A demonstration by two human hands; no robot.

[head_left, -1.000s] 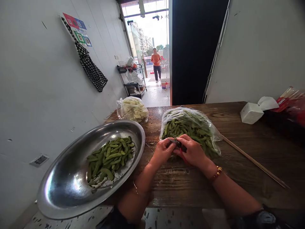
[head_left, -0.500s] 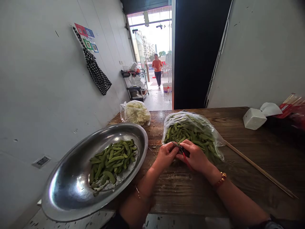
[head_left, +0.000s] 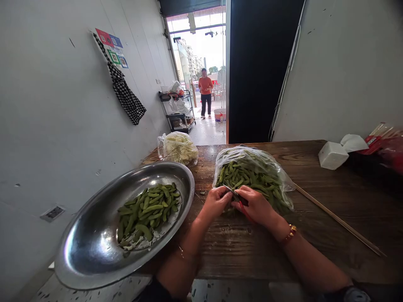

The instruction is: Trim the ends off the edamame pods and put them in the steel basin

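Observation:
Small scissors with red handles (head_left: 242, 204) are gripped in my right hand (head_left: 260, 206), their blades pointing left toward my other hand. My left hand (head_left: 217, 201) is closed in a pinch beside the blade tips; what it holds is hidden by the fingers. Both hands are just in front of a clear plastic bag (head_left: 242, 151) lying open, full of green edamame pods (head_left: 239, 172). To the left, a wide steel basin (head_left: 94, 256) contains a heap of edamame pods (head_left: 151, 207).
Behind the basin sits a plastic bag of pale, shredded-looking stuff (head_left: 180, 147). Thin wooden sticks (head_left: 340, 220) lie on the wooden table (head_left: 233, 260) at right, with a white tissue pack (head_left: 333, 155) farther back. A person (head_left: 205, 90) stands by the doorway, near a cart (head_left: 178, 115).
The scissor blades show more clearly between my hands, which stay nearly in place. The person in the doorway has shifted from a walking pose to standing. The view has moved slightly.

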